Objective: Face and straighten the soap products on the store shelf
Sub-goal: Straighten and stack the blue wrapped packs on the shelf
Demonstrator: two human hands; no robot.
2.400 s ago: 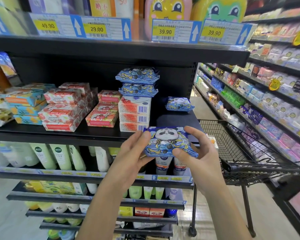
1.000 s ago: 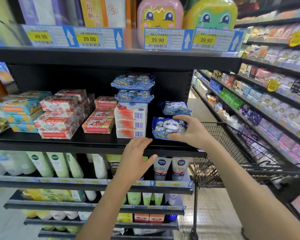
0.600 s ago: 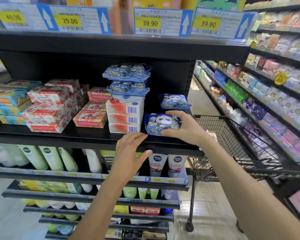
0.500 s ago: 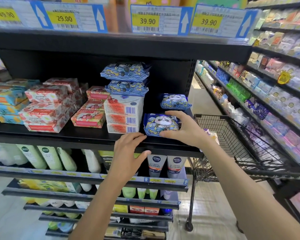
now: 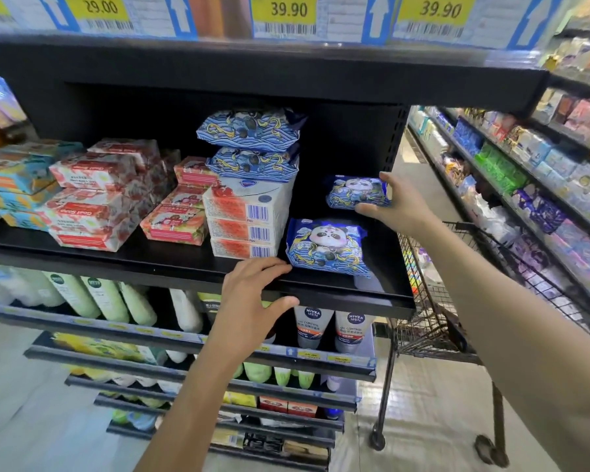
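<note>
Partly hidden under the right hand (image 5: 401,206): rear panda pack (image 5: 355,191).

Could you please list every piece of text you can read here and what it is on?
"29.00": left price tag.
"39.90": middle price tag and right price tag.
"NIVEA MEN": left tube and right tube.
"Goat Soap", upside down: red soap pack.
Small print on the panda packs: too blurred.

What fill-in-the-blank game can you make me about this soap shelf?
The ____ hand grips the rear pack.
Two blue packs lie stacked on ____ white boxes.
The front pack shows a ____ face.
Missing words: right; three; panda.
</note>
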